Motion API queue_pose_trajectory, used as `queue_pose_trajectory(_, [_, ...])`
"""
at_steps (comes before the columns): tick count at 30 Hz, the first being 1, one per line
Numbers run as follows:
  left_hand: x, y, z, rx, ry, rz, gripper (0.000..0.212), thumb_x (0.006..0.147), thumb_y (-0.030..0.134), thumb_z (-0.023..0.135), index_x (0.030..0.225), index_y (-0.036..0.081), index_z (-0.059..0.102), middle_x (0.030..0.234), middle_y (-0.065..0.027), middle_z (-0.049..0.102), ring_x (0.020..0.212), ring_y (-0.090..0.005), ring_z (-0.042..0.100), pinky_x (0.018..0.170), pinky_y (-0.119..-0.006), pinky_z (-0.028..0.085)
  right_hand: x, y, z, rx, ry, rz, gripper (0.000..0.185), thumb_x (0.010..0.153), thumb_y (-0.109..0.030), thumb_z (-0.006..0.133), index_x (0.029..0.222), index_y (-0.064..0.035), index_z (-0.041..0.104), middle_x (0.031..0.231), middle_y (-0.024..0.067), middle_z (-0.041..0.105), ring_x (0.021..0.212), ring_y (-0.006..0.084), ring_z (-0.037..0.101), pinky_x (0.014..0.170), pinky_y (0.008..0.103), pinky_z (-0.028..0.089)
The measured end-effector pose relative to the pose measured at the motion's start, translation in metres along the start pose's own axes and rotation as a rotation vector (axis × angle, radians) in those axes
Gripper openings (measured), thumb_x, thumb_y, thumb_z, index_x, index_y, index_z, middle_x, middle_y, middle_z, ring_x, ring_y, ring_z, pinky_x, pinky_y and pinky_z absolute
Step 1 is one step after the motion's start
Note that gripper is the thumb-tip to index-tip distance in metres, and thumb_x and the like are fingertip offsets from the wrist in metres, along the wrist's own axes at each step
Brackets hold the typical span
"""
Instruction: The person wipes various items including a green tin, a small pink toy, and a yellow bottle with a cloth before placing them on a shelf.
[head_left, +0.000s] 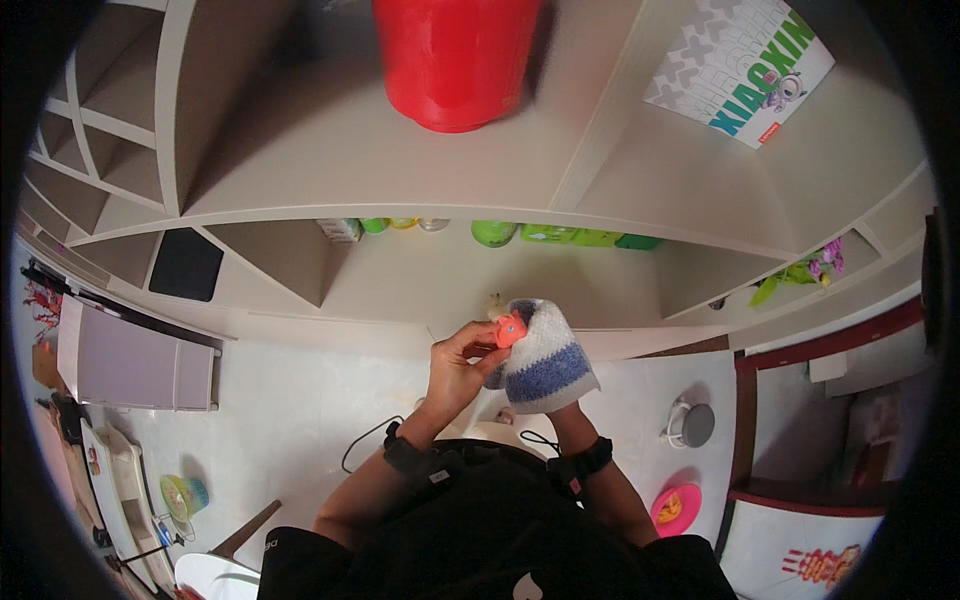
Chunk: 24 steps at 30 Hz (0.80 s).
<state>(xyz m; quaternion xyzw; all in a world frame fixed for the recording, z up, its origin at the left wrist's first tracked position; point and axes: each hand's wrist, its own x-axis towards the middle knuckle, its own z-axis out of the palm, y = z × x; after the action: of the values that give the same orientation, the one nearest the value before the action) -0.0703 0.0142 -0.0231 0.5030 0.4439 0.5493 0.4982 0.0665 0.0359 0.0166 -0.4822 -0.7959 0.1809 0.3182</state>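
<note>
My left hand (461, 367) holds a small orange-red toy figure (511, 330) with a blue eye-like spot between thumb and fingers. A blue and white striped cloth (551, 367) hangs right beside the toy, over my right hand (564, 411), which it mostly hides; only the wrist side shows below the cloth. A small pale figurine (496, 306) stands at the shelf edge just beyond my left fingers. Both hands are in front of the lower shelf (420, 285) of a light-coloured shelf unit.
A red bucket (461, 67) and a printed box (742, 75) sit on the upper shelf. Along the back of the lower one are a green container (493, 233) and green packs (559, 234). A round-topped stool (697, 426) and a pink basin (676, 510) are on the floor at right.
</note>
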Motion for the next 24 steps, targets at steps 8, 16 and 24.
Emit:
queue_pose_trajectory(8, [0.009,-0.014,0.007,0.031,-0.012,0.021,0.03,0.076,-0.01,0.062,0.102,0.003,0.058,0.097,-0.0051,0.063,0.088,-0.0143,0.062,0.079,-0.029,0.052,-0.001,0.019,0.008,-0.234,-0.005,-0.174,0.042,0.063,-0.019,0.068,0.096,0.002,0.056,0.096,0.0177,0.056,0.095,0.0338,0.051,0.084,0.0399,0.041])
queue_pose_trajectory(16, [0.028,-0.023,0.017,0.139,-0.048,0.08,0.023,0.075,-0.006,0.066,0.096,0.003,0.061,0.091,-0.004,0.065,0.083,-0.0128,0.062,0.078,-0.027,0.05,-0.072,0.138,0.076,1.693,0.151,0.473,0.036,0.088,-0.03,0.043,0.113,-0.0059,0.051,0.108,0.0081,0.057,0.098,0.0219,0.055,0.085,0.0358,0.045])
queue_pose_trajectory(24, [0.063,-0.05,0.018,0.271,0.025,0.051,0.026,0.075,-0.002,0.067,0.1,0.007,0.062,0.096,-0.0007,0.066,0.08,-0.0087,0.059,0.073,-0.023,0.047,-0.054,0.112,0.048,1.328,0.403,0.587,0.038,0.091,-0.03,0.043,0.123,-0.0076,0.043,0.113,0.0072,0.054,0.103,0.0196,0.053,0.087,0.0359,0.046])
